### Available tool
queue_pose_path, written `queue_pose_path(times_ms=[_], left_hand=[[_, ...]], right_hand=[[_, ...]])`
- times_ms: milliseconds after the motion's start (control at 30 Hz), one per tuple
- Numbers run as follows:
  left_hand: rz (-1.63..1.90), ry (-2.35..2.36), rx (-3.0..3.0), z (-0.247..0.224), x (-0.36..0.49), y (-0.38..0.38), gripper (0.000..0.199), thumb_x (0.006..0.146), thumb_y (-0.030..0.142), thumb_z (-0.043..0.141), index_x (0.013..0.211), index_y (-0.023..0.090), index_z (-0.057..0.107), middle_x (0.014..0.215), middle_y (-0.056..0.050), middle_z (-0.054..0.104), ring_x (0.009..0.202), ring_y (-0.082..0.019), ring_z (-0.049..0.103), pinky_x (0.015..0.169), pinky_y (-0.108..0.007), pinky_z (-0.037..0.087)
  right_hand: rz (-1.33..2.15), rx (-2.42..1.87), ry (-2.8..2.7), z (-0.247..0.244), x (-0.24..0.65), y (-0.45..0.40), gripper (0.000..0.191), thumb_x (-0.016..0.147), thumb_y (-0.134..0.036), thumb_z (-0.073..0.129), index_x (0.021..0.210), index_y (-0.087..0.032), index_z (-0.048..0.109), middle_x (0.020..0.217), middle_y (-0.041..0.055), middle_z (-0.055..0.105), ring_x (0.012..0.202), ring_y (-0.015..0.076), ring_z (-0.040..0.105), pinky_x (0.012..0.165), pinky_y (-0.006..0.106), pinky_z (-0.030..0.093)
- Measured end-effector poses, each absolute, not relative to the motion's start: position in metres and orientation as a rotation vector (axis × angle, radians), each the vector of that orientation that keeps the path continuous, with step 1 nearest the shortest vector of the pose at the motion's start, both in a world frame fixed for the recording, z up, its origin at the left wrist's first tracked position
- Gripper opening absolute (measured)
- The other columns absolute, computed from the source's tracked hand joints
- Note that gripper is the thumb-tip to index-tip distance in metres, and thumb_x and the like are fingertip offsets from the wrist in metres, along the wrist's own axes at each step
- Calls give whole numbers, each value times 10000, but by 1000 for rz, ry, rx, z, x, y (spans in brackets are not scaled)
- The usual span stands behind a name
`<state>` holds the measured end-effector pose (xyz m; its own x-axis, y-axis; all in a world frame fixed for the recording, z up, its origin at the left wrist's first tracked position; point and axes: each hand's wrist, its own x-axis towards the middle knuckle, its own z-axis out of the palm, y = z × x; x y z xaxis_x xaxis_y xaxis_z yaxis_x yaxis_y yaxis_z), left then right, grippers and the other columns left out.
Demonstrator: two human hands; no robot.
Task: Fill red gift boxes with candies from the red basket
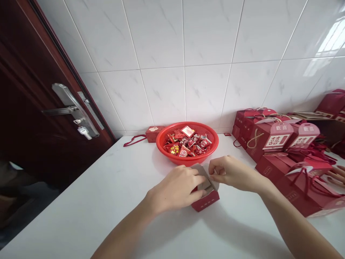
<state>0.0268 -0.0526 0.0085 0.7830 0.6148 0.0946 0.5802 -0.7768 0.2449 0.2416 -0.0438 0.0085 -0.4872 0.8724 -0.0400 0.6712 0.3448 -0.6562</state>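
A small red box point(207, 201) stands on the white table with its top open and its grey-brown inside showing. My left hand point(178, 187) lies over its left side, fingers bent around the edge and reaching over the opening. On the right, my right hand point(229, 172) is closed in a pinch at the raised flap point(215, 183) of the box. Just behind the box sits a red plastic basket point(172, 158) full of wrapped candies point(192, 144).
Red gift boxes point(277, 138) with cord handles crowd the right side, where another person's hand point(338, 175) touches them. A little red box point(154, 133) with a ribbon point(133, 141) is left of the basket. Behind are a tiled wall point(207, 90) and, at left, a dark door point(29, 82).
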Motion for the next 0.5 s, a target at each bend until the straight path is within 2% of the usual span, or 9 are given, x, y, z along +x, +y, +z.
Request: queue_pose_path(times_ms=[100, 167, 267, 433, 500], left_hand=[[100, 1160, 2753, 13, 24, -54, 283, 948, 441, 568, 1039, 219, 717, 952, -54, 697, 909, -253, 652, 835, -366, 465], [38, 1273, 2672, 17, 22, -55, 386, 935, 557, 540, 1040, 220, 697, 966, -65, 677, 967, -282, 634, 867, -390, 460], [-52, 1391, 2487, 21, 21, -55, 507, 864, 693, 537, 1036, 233, 664, 988, -70, 639, 961, -304, 629, 785, -369, 473], [-30, 1432, 2343, 21, 24, -59, 567, 760, 687, 645, 1140, 269, 595, 1208, -65, 538, 874, -262, 657, 655, -308, 471], [-37, 1451, 2351, 18, 25, -60, 605, 729, 686, 668, 1155, 266, 580, 1226, -68, 511, 849, -261, 661, 636, -308, 476]], right_hand=[[823, -1451, -2345, 7, 242, -43, 88, 831, -269, 602, 773, -205, 583, 675, -8, 653, 579, 133, 550, 539, 247, 375], [716, -1560, -2390, 5, 241, -44, 206, 852, -409, 633, 832, -209, 588, 720, 13, 662, 632, 167, 573, 565, 273, 366], [520, -1723, -2484, 4, 239, -48, 400, 812, -594, 667, 897, -216, 566, 763, 30, 642, 709, 219, 582, 583, 294, 326], [427, -1750, -2636, 6, 234, -56, 445, 763, -583, 724, 845, -227, 471, 929, 30, 611, 749, 212, 583, 601, 290, 314], [407, -1769, -2658, 7, 233, -57, 458, 753, -577, 733, 846, -228, 452, 949, 34, 609, 775, 224, 601, 613, 294, 322]])
